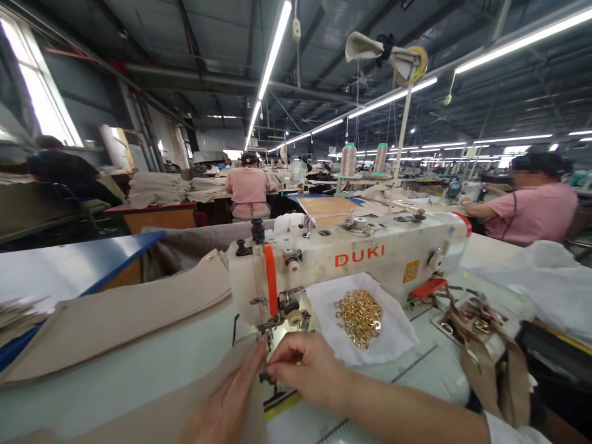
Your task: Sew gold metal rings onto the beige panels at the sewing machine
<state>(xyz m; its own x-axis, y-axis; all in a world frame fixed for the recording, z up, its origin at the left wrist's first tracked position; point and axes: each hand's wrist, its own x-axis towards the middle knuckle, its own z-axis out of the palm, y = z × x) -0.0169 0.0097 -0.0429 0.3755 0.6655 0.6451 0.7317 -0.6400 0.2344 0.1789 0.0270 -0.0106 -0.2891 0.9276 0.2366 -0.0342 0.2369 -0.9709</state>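
Observation:
A white DUKI sewing machine (361, 259) stands on the table before me. My left hand (231, 401) lies flat with fingers stretched out, pressing a beige fabric strip (185, 407) toward the needle (267, 336). My right hand (308, 370) is pinched closed just right of the presser foot, gripping a small piece I cannot make out. A heap of gold metal rings (359, 317) rests on a white cloth (393, 339) under the machine's arm, just beyond my right hand.
A long beige panel (115, 314) lies across the left of the table. Straps with metal fittings (476, 320) sit at the right, near white fabric (555, 290). Thread cones (349, 160) stand behind. People in pink shirts (250, 191) work at other tables.

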